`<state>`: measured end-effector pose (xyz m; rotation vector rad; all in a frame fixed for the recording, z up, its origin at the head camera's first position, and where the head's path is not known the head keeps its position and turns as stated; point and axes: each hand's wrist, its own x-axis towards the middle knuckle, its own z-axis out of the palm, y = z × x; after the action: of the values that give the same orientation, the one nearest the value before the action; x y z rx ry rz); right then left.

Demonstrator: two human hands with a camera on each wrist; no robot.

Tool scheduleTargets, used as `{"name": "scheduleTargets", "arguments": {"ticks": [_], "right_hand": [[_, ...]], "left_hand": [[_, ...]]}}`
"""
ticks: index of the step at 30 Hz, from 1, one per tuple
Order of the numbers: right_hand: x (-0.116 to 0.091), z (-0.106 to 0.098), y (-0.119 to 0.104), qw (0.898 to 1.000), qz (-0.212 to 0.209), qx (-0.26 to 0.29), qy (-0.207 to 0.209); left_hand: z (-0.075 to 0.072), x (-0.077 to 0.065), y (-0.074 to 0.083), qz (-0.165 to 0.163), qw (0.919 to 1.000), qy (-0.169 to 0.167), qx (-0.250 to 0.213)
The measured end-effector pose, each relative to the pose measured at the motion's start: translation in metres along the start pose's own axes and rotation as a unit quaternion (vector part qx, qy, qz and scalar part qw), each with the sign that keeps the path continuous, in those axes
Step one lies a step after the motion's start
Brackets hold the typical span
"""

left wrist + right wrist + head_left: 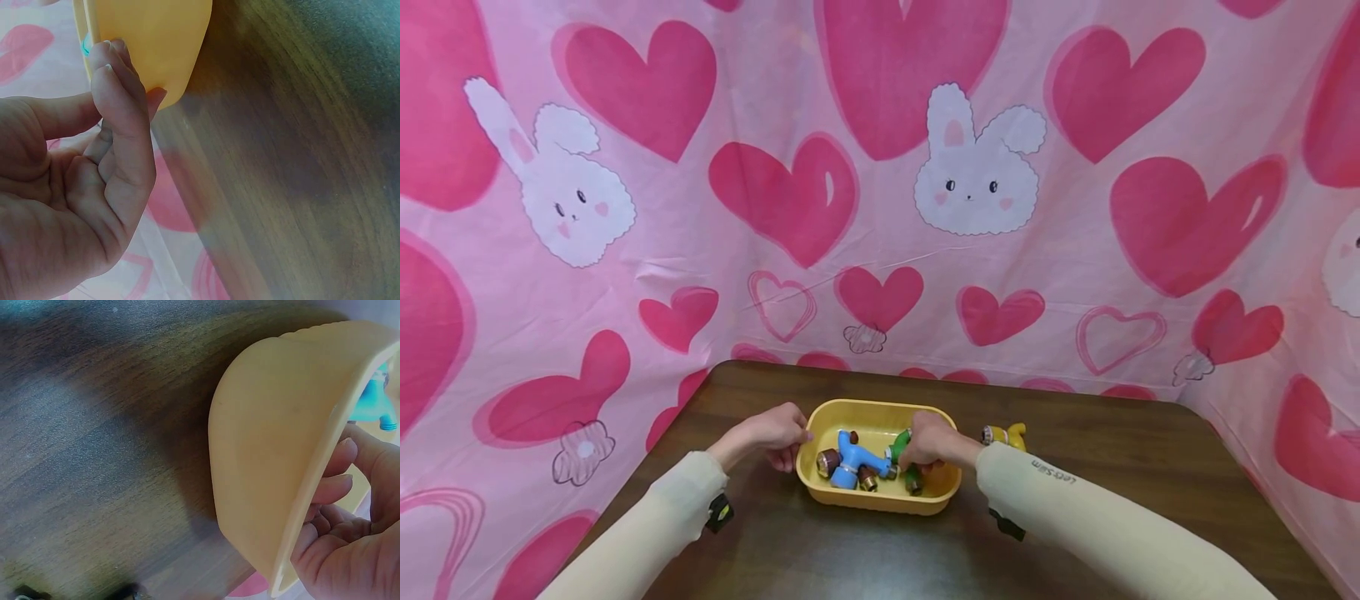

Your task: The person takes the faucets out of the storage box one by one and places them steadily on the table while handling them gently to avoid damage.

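A yellow plastic basin (880,500) stands on the table with several small tap-like pieces inside. My left hand (784,433) holds the basin's left rim, its fingertips (106,59) at the edge. Inside the right end, my right hand (928,442) reaches down with bent fingers (337,487) over a green tap (914,481). The hand and rim hide much of that tap, and I cannot tell whether it is gripped. A blue tap (853,458) lies left of the hand, among brown pieces with metallic collars (828,462).
On the table right of the basin, partly behind the right forearm, lies a yellow tap (1016,437). The dark wooden table (775,542) meets a pink heart-and-rabbit cloth (880,225) at its back and sides.
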<state>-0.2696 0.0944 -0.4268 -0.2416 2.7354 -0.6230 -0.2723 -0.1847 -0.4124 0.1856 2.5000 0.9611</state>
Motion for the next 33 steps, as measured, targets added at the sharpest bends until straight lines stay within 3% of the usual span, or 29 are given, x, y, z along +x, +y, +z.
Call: {"name": "scheduleTargets", "arguments": {"ticks": [33], "right_hand": [[-0.002, -0.017, -0.004, 1.000, -0.002, 0.016, -0.006]], "left_hand": [[-0.002, -0.002, 0.003, -0.009, 0.9999, -0.002, -0.005]]}}
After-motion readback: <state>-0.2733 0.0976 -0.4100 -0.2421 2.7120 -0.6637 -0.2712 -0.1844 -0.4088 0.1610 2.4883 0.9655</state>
